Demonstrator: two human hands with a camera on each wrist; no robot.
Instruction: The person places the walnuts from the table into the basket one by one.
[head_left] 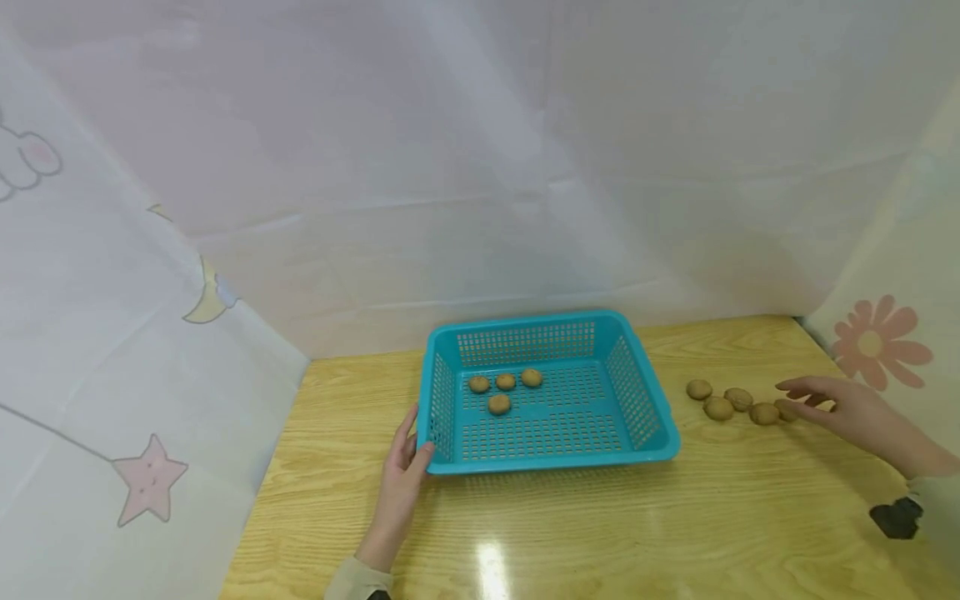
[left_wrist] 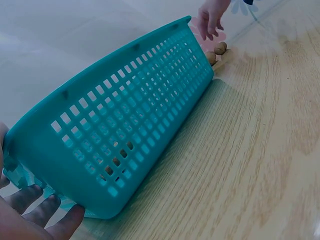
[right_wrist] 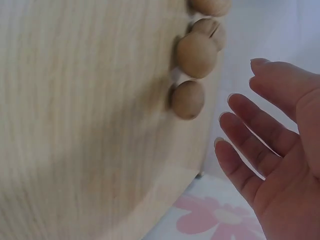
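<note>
My left hand [head_left: 400, 479] holds the left side of a blue plastic basket [head_left: 555, 466], thumb over the rim and fingers along the outer wall. Several walnuts [head_left: 498, 405] lie on the basket floor, towards its left. To the right of the basket, more walnuts [head_left: 718, 408] are grouped on the wooden table [head_left: 555, 533]. Just above the rightmost of these hovers my right hand [head_left: 855, 417], fingers parted and bent a little. In the right wrist view, a gap shows between that hand [right_wrist: 280, 150] and the walnuts [right_wrist: 196, 55], and nothing is in its grasp.
Pale printed cloth [head_left: 465, 183] hangs behind the table and along both sides. The basket's back rim stands close to the rear cloth. A flower print [head_left: 870, 343] marks the right-hand cloth, near the table's right edge.
</note>
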